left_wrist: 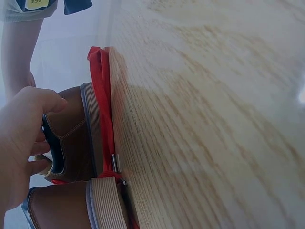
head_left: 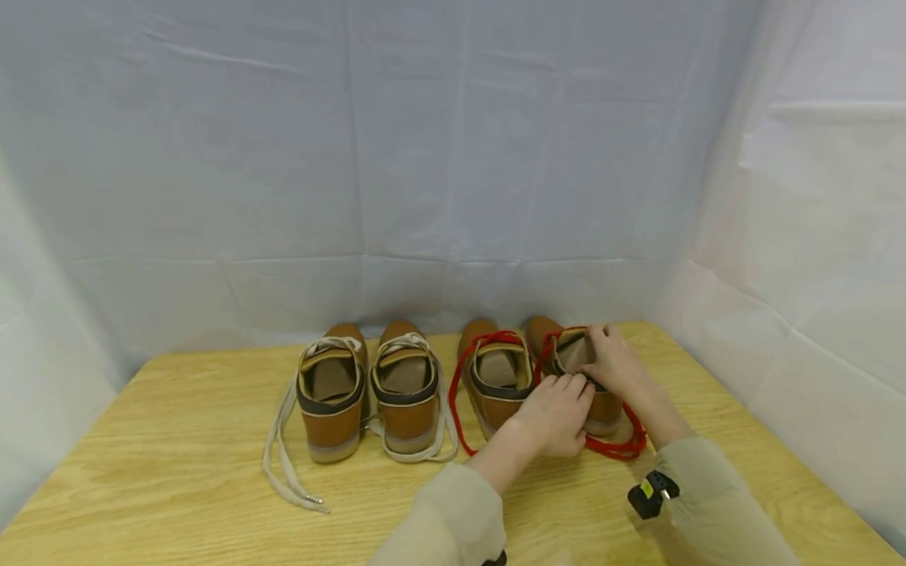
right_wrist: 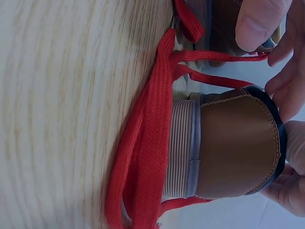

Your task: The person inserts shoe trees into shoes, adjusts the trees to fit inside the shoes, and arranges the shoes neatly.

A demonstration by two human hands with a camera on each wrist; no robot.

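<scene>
Left hand [head_left: 557,414] curled over the heel collar of the rightmost brown shoe [head_left: 598,399], fingers hooked on the dark rim and steadying it. Right hand [head_left: 613,359] reaching in over the shoe's opening from the far side, thumb and fingertips pinching a strand of the red lace [head_left: 614,448]; in the right wrist view that strand [right_wrist: 224,56] drawn taut across toward the pinch, with slack loops lying on the table beside the ribbed sole [right_wrist: 180,148]. Seen from the left wrist, a metal lace tip [left_wrist: 115,162] resting on the table [left_wrist: 205,124] between the two heels. Just beside, to the left, the paired shoe [head_left: 495,381], likewise strung with red lace, loose ends trailing around it. Farther left, near but apart, two more brown shoes with cream laces [head_left: 283,448] spilled onto the wood. Pale sheeting behind and to the sides. Likely step: working the red lace at the top of the rightmost shoe, either snugging it through the upper eyelets or gathering the ends for tying. Next move, by this reading, calling for a firm hold on the heel while pulling the pinched strand clear, minding not to drag the slack loops under the sole.
</scene>
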